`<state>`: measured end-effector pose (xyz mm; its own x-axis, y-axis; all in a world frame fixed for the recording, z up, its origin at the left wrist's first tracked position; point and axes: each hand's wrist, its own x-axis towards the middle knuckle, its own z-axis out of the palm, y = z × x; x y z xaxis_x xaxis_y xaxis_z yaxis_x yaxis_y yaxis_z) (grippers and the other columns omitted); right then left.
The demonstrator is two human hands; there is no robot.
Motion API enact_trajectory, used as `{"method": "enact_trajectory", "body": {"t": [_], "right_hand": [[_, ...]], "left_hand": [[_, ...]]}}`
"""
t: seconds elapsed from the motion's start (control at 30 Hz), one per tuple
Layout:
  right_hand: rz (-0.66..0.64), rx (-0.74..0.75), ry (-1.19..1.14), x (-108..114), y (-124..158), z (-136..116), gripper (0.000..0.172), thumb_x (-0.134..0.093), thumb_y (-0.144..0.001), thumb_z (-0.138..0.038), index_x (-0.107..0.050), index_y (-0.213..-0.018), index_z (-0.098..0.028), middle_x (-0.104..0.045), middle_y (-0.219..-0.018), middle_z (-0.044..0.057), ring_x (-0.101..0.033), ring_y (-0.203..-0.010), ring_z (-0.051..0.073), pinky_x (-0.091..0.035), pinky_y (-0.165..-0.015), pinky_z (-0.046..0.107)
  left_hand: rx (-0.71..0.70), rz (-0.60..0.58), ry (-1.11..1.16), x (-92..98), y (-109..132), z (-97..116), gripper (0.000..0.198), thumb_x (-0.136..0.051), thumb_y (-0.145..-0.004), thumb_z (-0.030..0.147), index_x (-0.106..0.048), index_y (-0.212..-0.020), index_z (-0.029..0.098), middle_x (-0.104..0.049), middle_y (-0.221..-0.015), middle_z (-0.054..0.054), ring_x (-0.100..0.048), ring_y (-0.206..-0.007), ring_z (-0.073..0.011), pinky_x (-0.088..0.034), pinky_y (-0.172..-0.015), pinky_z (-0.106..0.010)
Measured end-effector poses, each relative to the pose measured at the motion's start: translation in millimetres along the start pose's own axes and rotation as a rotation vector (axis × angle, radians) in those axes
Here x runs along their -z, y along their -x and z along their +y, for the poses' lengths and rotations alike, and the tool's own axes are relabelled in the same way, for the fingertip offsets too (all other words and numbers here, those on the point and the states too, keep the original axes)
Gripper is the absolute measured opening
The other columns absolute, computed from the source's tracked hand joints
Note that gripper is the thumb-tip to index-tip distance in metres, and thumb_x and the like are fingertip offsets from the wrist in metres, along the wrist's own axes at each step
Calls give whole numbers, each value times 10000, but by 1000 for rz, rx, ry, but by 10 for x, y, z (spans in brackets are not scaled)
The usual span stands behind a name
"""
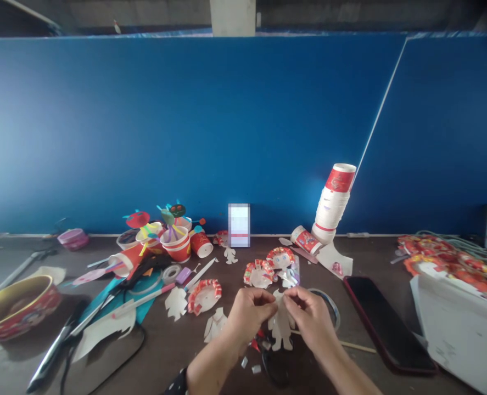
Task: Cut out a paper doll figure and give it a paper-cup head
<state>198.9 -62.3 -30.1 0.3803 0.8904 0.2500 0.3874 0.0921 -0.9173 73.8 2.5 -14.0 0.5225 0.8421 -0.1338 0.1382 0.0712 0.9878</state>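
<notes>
Between my hands is a white paper figure cutout [281, 323] with two legs hanging down. My left hand [251, 310] pinches its upper left edge, and my right hand [307, 312] pinches its upper right edge. Under the cutout, scissors with dark handles [275, 370] lie partly hidden on the table. Small white paper scraps [256, 370] are beside them. Another white cutout [216, 323] rests just left of my left hand. Beyond my hands lie flattened cup pieces with curled red rims [259, 272]. A roll of clear tape [329, 307] is partly covered by my right hand.
At left are a round tin [18, 307], a glue gun [132, 280] and paper cups with coloured paper figures [175, 244]. A tilted stack of paper cups [332, 206] leans near the blue wall [227, 120]. A phone [385, 323] and white sheets [461, 329] lie at right.
</notes>
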Motion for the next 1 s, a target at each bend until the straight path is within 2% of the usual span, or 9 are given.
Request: {"method": "enact_trajectory", "body": {"t": [0.13,0.2,0.23,0.3,0.4,0.5,0.67,0.83,1.0], "right_hand": [[50,-6,73,80,-61,34,304,-472,-803,-410,-650,-726,-175,-631,-590,8,-574,-533,168,-421,-479,229],[156,-40,138,187,-146,96,383,-372,-841,-436,-640,-843,-162,-662,-673,40,-593,-530,175,-428,-446,239],[192,-49,170,248,-199,136,386,-367,-840,-435,-630,-876,-156,-667,-684,53,-596,-529,182,-435,-452,250],[247,-50,244,361,-308,220,349,-400,-817,-415,-618,-891,-153,-681,-722,77,-624,-612,207,-472,-562,284],[259,-54,382,439,-437,305,243,-464,-762,-337,-620,-881,-193,-693,-796,78,-636,-747,238,-465,-669,321],[248,-105,529,400,-512,323,207,-500,-729,-355,-633,-822,-228,-695,-762,71,-631,-731,268,-438,-638,350],[213,-208,673,304,-618,329,321,-501,-702,-488,-645,-674,-202,-690,-734,117,-628,-716,288,-401,-564,338],[170,-295,691,274,-715,377,267,-559,-643,-444,-658,-578,-204,-687,-656,131,-632,-645,302,-388,-507,347],[224,-322,629,311,-737,464,236,-563,-623,-429,-646,-613,-209,-673,-610,116,-625,-586,299,-395,-482,348]], "left_hand": [[54,64,52,19,-27,-43,106,-572,-547,186,-607,-625,122,-485,-491,45,-389,-449,-68,-294,-459,-202],[54,112,48,31,-33,-44,88,-556,-553,175,-593,-619,130,-475,-485,47,-386,-444,-67,-283,-445,-197],[48,129,38,34,-34,-38,72,-549,-556,170,-584,-607,134,-461,-475,52,-375,-436,-64,-272,-434,-194],[32,147,16,32,-29,-22,47,-537,-557,159,-568,-585,139,-430,-460,62,-343,-422,-56,-250,-418,-188],[28,142,4,19,-20,-7,31,-530,-568,164,-552,-571,142,-388,-443,71,-304,-409,-50,-231,-402,-183],[27,145,-1,7,-17,-18,63,-536,-591,201,-547,-576,141,-388,-456,66,-313,-413,-51,-243,-397,-181],[0,143,-26,-7,-11,-41,88,-538,-615,225,-553,-599,140,-390,-478,58,-334,-418,-57,-261,-378,-176],[9,151,16,-9,-36,-48,96,-567,-613,238,-537,-585,151,-356,-433,78,-284,-355,-39,-246,-349,-175],[36,159,99,11,-86,-71,99,-584,-612,235,-529,-614,154,-389,-421,85,-277,-332,-32,-243,-345,-172]]}}
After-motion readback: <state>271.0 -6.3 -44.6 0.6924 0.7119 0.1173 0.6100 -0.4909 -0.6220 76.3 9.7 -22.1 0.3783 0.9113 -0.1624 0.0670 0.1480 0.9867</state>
